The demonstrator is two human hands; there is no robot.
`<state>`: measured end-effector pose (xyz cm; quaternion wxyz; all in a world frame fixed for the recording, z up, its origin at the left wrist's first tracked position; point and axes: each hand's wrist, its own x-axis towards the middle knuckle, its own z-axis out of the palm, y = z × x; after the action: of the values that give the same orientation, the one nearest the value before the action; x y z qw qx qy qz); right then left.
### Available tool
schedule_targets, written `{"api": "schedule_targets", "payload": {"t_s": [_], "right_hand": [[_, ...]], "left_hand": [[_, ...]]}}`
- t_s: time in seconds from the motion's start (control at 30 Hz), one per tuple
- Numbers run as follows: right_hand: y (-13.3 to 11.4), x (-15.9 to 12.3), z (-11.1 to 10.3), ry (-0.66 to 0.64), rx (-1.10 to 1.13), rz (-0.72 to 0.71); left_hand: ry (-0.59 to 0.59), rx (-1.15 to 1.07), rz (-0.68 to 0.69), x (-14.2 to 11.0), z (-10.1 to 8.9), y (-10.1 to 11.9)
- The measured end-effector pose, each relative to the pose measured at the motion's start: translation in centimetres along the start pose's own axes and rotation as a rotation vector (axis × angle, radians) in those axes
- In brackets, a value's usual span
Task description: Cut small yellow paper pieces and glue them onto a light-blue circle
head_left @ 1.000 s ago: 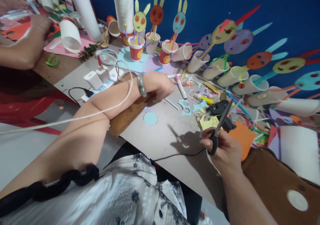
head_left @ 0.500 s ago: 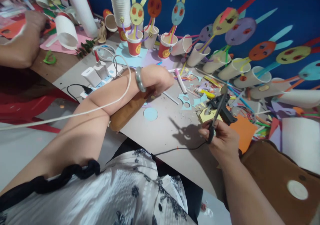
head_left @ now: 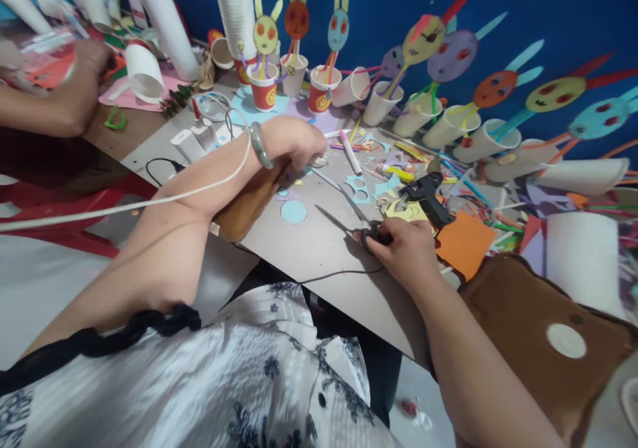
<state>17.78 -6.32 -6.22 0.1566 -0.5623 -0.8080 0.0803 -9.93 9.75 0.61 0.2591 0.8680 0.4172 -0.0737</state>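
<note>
My right hand (head_left: 411, 248) is closed around the black handles of a pair of scissors (head_left: 359, 217), held low over the table with the blades pointing away to the left. My left hand (head_left: 299, 141), with a bracelet on its wrist, is curled downward beside a brown pouch (head_left: 252, 205). Its fingertips are mostly hidden, and what they pinch I cannot make out. A light blue paper circle (head_left: 294, 212) lies on the table between my hands. Past the scissors are cut blue paper scraps (head_left: 357, 189) and a black glue gun (head_left: 429, 197).
Paper cups with rabbit-faced figures, such as a red cup (head_left: 263, 92), line the blue wall. A power strip with white chargers (head_left: 188, 145) sits beneath my left arm, crossed by a white cable (head_left: 199, 193). A brown bag (head_left: 528, 328) lies at right. Another person's arm (head_left: 54, 106) works at left.
My right hand has lowered the scissors from upright to nearly flat over the table, moving left. My left hand has shifted slightly left, staying curled by the pouch. The view has shifted a little.
</note>
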Motion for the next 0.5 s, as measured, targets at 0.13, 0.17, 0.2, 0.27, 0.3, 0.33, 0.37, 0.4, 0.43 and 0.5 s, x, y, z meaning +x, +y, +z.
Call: {"api": "schedule_targets", "payload": {"t_s": [0.13,0.17,0.2,0.27,0.3,0.33,0.37,0.4,0.43,0.5], "right_hand": [[0.0,0.0,0.0,-0.048,-0.098,-0.018],[0.0,0.1,-0.1,-0.057,-0.113,-0.022],[0.0,0.1,-0.1,-0.067,-0.125,-0.026],[-0.1,0.1,-0.1,-0.086,-0.139,-0.038],[-0.2,0.1,-0.1,-0.096,-0.142,-0.044],[-0.2,0.1,-0.1,-0.106,-0.142,-0.048],[-0.2,0.1,-0.1,-0.116,-0.141,-0.052],[-0.2,0.1,-0.1,-0.124,-0.137,-0.054],[-0.3,0.1,-0.1,-0.132,-0.13,-0.054],[-0.3,0.1,-0.1,-0.151,-0.104,-0.049]], "left_hand": [[-0.147,0.153,-0.032,-1.5,-1.5,0.8],[-0.146,0.15,-0.022,-1.9,-1.8,0.9],[-0.141,0.139,-0.015,-2.3,-2.0,0.9],[-0.126,0.103,-0.004,-2.9,-2.3,0.9],[-0.125,0.085,-0.004,-3.0,-2.4,0.8],[-0.127,0.07,-0.005,-3.0,-2.5,0.8],[-0.134,0.058,-0.01,-2.9,-2.6,0.7],[-0.143,0.05,-0.019,-2.7,-2.6,0.6],[-0.153,0.042,-0.034,-2.5,-2.6,0.5],[-0.164,0.018,-0.06,-1.9,-2.3,0.2]]}}
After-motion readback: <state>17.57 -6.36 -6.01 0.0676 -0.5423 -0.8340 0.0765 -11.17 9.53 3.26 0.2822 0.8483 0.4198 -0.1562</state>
